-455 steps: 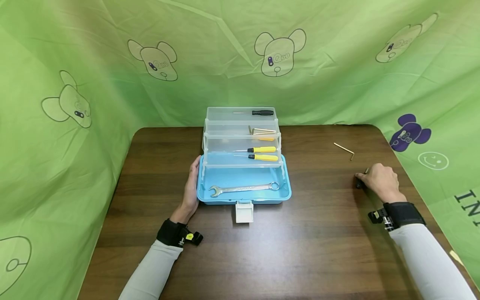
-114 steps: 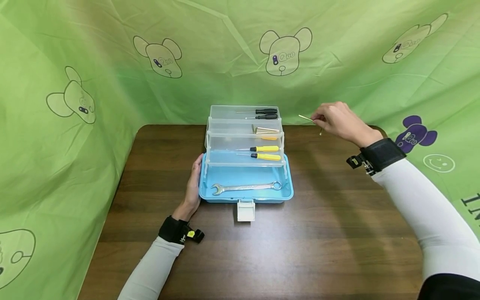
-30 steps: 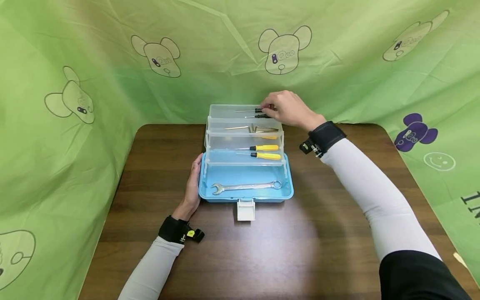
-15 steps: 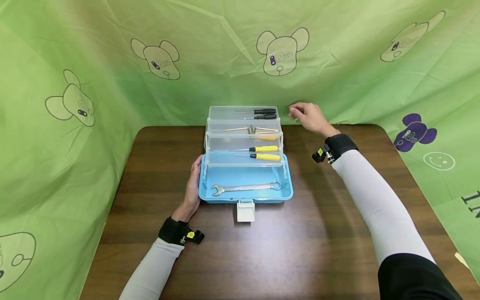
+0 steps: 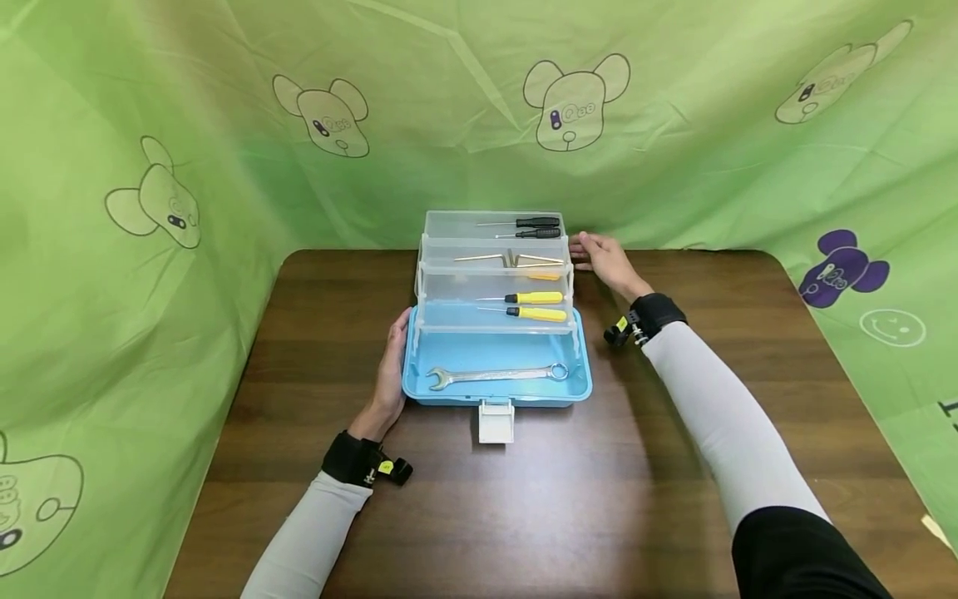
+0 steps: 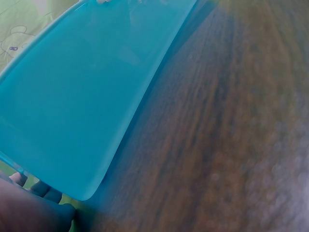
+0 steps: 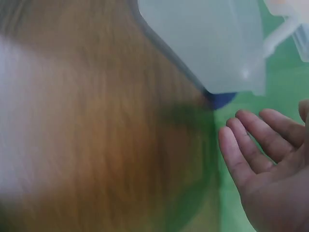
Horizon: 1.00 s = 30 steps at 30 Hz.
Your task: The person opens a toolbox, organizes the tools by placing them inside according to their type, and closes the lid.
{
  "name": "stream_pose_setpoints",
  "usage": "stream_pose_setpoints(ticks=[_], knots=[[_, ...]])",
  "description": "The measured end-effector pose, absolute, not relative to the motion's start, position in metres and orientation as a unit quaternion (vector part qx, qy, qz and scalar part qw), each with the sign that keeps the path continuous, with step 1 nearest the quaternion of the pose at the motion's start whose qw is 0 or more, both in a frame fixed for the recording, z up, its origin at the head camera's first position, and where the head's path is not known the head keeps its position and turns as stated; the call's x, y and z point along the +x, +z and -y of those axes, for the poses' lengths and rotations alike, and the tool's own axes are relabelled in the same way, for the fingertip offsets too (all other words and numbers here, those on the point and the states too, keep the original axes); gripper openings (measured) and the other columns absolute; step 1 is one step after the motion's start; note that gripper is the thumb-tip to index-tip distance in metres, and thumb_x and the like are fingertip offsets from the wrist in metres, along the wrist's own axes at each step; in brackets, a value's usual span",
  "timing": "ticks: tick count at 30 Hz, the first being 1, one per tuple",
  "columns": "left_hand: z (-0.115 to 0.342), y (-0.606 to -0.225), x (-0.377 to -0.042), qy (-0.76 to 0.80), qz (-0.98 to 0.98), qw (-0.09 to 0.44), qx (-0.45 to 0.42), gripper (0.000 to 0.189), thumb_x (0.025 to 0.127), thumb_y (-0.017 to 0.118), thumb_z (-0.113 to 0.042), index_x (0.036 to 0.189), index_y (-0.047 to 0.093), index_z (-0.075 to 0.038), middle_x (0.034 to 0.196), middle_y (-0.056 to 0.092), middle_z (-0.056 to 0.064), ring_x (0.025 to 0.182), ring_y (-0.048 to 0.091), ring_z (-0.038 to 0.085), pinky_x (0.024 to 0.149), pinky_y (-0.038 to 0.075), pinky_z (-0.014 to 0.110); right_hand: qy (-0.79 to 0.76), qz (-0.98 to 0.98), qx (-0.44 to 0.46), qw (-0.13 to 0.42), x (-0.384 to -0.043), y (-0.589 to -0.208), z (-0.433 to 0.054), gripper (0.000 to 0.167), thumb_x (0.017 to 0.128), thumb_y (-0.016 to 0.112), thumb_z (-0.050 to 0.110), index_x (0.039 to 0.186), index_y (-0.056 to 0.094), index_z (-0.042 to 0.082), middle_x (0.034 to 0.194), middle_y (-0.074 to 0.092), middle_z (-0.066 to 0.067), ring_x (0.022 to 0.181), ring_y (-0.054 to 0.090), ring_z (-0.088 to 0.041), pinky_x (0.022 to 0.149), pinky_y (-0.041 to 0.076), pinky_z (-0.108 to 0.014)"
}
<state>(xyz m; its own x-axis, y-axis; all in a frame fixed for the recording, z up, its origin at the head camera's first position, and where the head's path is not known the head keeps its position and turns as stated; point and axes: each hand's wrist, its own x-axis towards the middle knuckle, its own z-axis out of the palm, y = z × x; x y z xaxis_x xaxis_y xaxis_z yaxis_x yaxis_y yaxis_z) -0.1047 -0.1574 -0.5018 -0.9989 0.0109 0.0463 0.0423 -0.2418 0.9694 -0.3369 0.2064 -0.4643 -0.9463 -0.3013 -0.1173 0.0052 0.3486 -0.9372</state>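
Note:
In the head view a light-blue toolbox [image 5: 494, 399] stands open, its clear trays stepped up behind the base. Straight fingers of my left hand [image 5: 391, 374] rest along the box's left side; the left wrist view catches them at a corner of the blue wall [image 6: 87, 96]. My right hand [image 5: 608, 264] holds nothing, its fingers extended beside the trays' right end. In the right wrist view those fingers [image 7: 235, 157] are apart from a clear tray [image 7: 203, 43]. A combination wrench [image 5: 497, 375] lies in the base. L-shaped hex keys [image 5: 479, 257] lie in the middle tray.
Two black screwdrivers [image 5: 537, 222] lie in the top tray, and yellow-handled screwdrivers [image 5: 540, 314] in the lowest. A white latch [image 5: 496, 423] hangs at the box front. A green printed cloth [image 5: 449, 166] rises behind the brown table [image 5: 524, 516].
Over the earlier frames a black screwdriver and a hex key left the table's right side for the trays. Then my right hand left the top tray and came down beside the box, fingers spread.

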Motion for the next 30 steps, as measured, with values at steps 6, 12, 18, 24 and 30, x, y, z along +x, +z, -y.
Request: stream_pose_setpoints(ticks=[6, 12, 18, 24, 30], knots=[[0.157, -0.501, -0.106, -0.789, 0.614, 0.012, -0.027, 0.064, 0.117, 0.015, -0.038, 0.168, 0.011, 0.001, 0.175, 0.015, 0.016, 0.161, 0.013, 0.027, 0.130, 0.008, 0.049, -0.613, -0.770, -0.053, 0.171, -0.335, -0.475, -0.198, 0.067, 0.117, 0.025, 0.043, 0.162, 0.033, -0.006, 0.164, 0.038, -0.028, 0.151, 0.039, -0.036, 0.121, 0.040, -0.043], [0.157, -0.502, -0.106, -0.791, 0.611, 0.010, -0.022, 0.065, 0.117, 0.016, -0.040, 0.169, 0.012, 0.000, 0.175, 0.016, 0.014, 0.161, 0.013, 0.026, 0.131, 0.009, 0.049, -0.674, -0.709, -0.027, 0.203, -0.335, -0.483, -0.191, 0.070, 0.117, 0.023, 0.044, 0.167, 0.015, -0.004, 0.175, 0.017, -0.021, 0.162, 0.018, -0.030, 0.130, 0.020, -0.043], [0.158, -0.504, -0.105, -0.788, 0.615, 0.012, -0.023, 0.065, 0.117, 0.016, -0.041, 0.169, 0.013, -0.002, 0.175, 0.015, 0.015, 0.162, 0.012, 0.026, 0.131, 0.008, 0.048, -0.726, -0.652, -0.020, 0.216, -0.332, -0.486, -0.185, 0.068, 0.117, 0.024, 0.041, 0.169, 0.007, 0.000, 0.177, 0.011, -0.017, 0.163, 0.012, -0.026, 0.131, 0.015, -0.037], [0.158, -0.505, -0.106, -0.790, 0.612, 0.017, -0.028, 0.067, 0.117, 0.016, -0.042, 0.169, 0.012, 0.000, 0.175, 0.014, 0.016, 0.162, 0.010, 0.027, 0.131, 0.007, 0.048, -0.758, -0.609, -0.022, 0.233, -0.333, -0.485, -0.180, 0.064, 0.117, 0.024, 0.040, 0.170, 0.010, 0.006, 0.177, 0.012, -0.015, 0.163, 0.013, -0.027, 0.131, 0.016, -0.037], [0.156, -0.504, -0.105, -0.786, 0.618, 0.019, -0.032, 0.070, 0.116, 0.014, -0.045, 0.168, 0.009, 0.001, 0.176, 0.013, 0.017, 0.163, 0.009, 0.028, 0.131, 0.007, 0.049, -0.773, -0.574, -0.004, 0.271, -0.333, -0.479, -0.181, 0.066, 0.116, 0.022, 0.045, 0.172, 0.005, 0.014, 0.178, 0.007, -0.010, 0.164, 0.008, -0.027, 0.132, 0.011, -0.043]])
